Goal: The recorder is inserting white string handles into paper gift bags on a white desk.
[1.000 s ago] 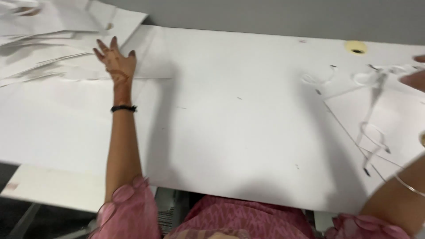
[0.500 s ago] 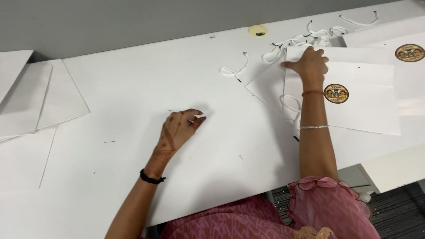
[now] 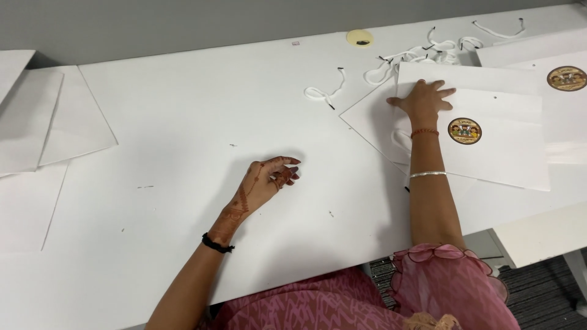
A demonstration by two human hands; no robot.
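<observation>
White paper bag (image 3: 489,140) at two o'clock lies under your flat, spread right hand (image 3: 423,101), cord handles (image 3: 422,55) unthreaded; left hand (image 3: 264,183) rests loosely curled, empty.

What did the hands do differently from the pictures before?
The left hand left the white sheets far to the left and came back to rest on the bare table. The right hand reached out and now lies flat on the white paper bag with the round sticker. The cords stayed put.
</observation>
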